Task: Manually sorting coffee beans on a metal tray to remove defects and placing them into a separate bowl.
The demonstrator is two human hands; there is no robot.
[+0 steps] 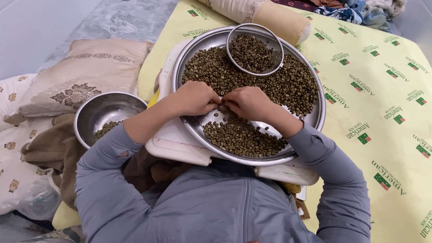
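Observation:
A wide steel tray [315, 118] rests on a white plastic board [171, 144] on my lap. It holds several greenish-brown coffee beans [292, 83], with a smaller pile [240, 137] near me. My left hand [194, 98] and my right hand [248, 102] meet fingertip to fingertip over the bare middle of the tray, fingers curled and pinching among loose beans. Whether a bean is held between them is hidden. A small round steel sieve [254, 49] full of beans sits at the tray's far side.
A steel colander [104, 116] with a few beans stands at my left on brown cloth [45, 146]. A beige patterned cushion [85, 76] lies beyond it, a bolster [265, 15] behind the tray. A yellow printed sheet [378, 90] covers the surface to the right.

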